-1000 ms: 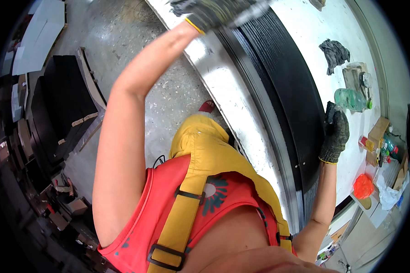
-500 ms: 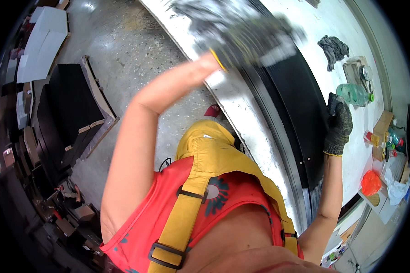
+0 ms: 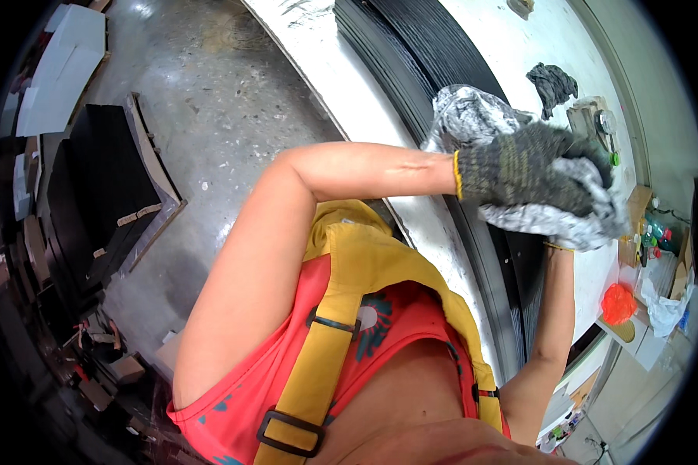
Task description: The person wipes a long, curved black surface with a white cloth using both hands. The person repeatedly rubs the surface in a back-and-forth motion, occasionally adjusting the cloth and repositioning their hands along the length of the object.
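Observation:
My left hand (image 3: 523,172), in a dark knitted glove with a yellow cuff, is closed on a bunched grey-and-white stained rag (image 3: 477,116). Part of the rag hangs out below the fingers. My left arm reaches across to the right, over a stack of long black panels (image 3: 438,39) lying on the white table (image 3: 318,58). Behind the left hand and rag, my right hand (image 3: 560,246) shows little more than its yellow cuff. Its fingers are hidden, so what it touches cannot be seen.
Past the stack lie a crumpled dark rag (image 3: 552,87) and a small block (image 3: 585,120). A red plastic bag (image 3: 619,304) and small bottles are at the right. Black panels on a pallet (image 3: 105,167) stand on the floor at left. Another person (image 3: 101,341) is far off, lower left.
My left hand has swept with the rag from the far part of the stack toward the right, and now covers my right hand, which earlier rested at the black panel's right edge.

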